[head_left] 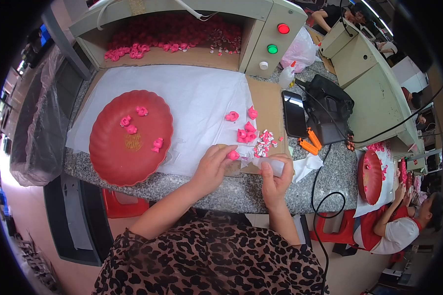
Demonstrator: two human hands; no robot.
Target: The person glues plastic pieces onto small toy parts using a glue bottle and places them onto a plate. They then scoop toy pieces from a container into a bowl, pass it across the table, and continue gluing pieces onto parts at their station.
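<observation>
Right of the red plate (pixel 103 142), the left hand (pixel 212 166), angled inward, pinched a small, rounded pink figure (pixel 233 155); farther from the plate, the right hand (pixel 279 181) gripped a translucent bottle (pixel 275 167).

Here's lettering, over to the left of my left hand (pixel 214 166) and a little farther from me: 1 gold mark (pixel 134 142), right around the middle of the red plate (pixel 102 135). It's a tight little cluster, the strokes looking like characters, and I'm squinting, but they blur into each other. I can't read a word of it from here.
</observation>
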